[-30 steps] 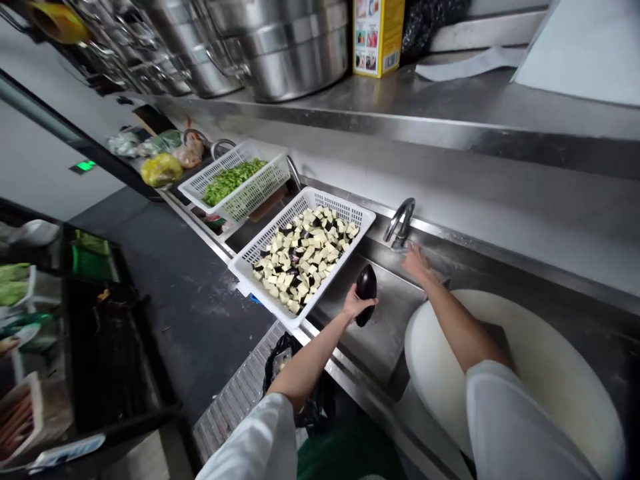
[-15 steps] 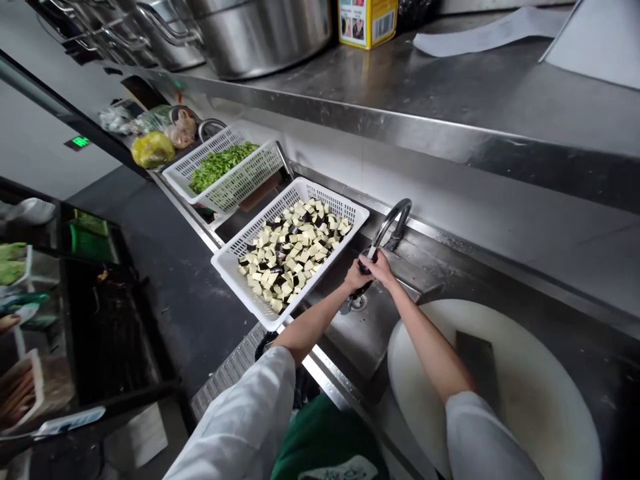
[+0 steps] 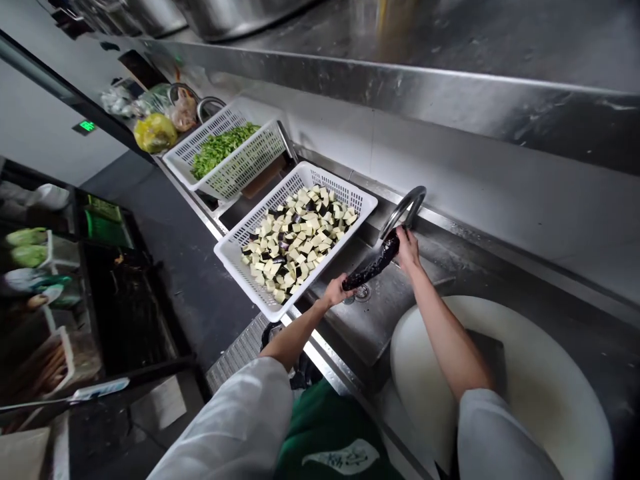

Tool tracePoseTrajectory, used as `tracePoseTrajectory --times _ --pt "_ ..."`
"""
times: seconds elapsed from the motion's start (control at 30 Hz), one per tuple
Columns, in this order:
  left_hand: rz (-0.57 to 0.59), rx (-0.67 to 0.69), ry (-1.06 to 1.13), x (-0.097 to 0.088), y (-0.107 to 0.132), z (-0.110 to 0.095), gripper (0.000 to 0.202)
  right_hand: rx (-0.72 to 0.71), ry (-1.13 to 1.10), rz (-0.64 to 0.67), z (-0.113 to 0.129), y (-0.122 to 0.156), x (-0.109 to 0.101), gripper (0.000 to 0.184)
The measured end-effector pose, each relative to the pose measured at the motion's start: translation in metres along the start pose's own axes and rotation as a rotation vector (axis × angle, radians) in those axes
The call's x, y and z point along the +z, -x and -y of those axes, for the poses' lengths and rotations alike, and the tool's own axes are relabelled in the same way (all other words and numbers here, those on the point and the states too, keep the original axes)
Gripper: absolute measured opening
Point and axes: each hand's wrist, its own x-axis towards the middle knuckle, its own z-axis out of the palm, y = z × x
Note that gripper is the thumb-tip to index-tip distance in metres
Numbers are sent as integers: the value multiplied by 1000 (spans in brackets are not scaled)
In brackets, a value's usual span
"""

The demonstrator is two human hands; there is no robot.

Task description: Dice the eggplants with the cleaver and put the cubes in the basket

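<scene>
A long dark eggplant (image 3: 373,264) is stretched between both hands over the metal sink (image 3: 370,327). My left hand (image 3: 337,291) is closed on its lower end, and my right hand (image 3: 407,248) grips the upper end. Water runs from the curved faucet (image 3: 404,203) onto the wet, shiny skin. Just left of the hands, a white perforated basket (image 3: 231,257) rests across the sink, holding cut eggplant chunks (image 3: 295,243).
A round white cutting board (image 3: 425,347) with a cleaver (image 3: 487,357) on it stands right of the sink. Farther left sits another basket (image 3: 250,170) of chopped greens (image 3: 220,150). A steel shelf (image 3: 425,80) overhangs the counter.
My hands have moved apart, the right one up and rightward, the left one down and leftward. The eggplant now shows lengthwise between them. The view has tilted down slightly.
</scene>
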Motion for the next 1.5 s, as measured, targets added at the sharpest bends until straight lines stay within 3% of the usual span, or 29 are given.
tracePoseTrajectory --times 0.13,0.3,0.43,0.57,0.67,0.77,0.9,1.0,1.1,1.17,1.27,1.37,1.5 --pt "33 78 85 6 11 -3 53 51 150 47 -8 5 2 66" --pt "82 3 60 4 41 2 44 -166 996 19 -7 4 -12 46" --pt "117 -183 -84 -1 70 11 38 -292 1491 194 0 -4 -26 39" --pt "169 -303 -239 -8 95 18 38 -393 1678 332 4 -20 -41 43" --pt "234 -330 -347 -15 115 23 42 -444 1702 245 12 -29 -51 41" --pt "273 -333 -453 -22 135 26 49 -426 1672 143 25 -14 -56 36" --pt "253 -310 -454 -26 160 28 48 -521 1520 178 29 64 -74 34" --pt "207 -246 -375 -25 180 31 45 -550 1359 167 12 154 -107 33" --pt "115 -169 -112 -24 199 32 51 -512 1350 19 -19 256 -151 42" --pt "80 -149 80 -26 211 31 54 -400 1432 -145 -45 322 -178 49" --pt "68 -65 191 -36 226 23 61 -60 1528 -286 -84 406 -206 55" --pt "37 152 105 -48 240 5 69 142 1496 -277 -113 452 -216 63" --pt "116 393 -258 -48 262 -30 74 146 1447 -250 -112 461 -210 66"
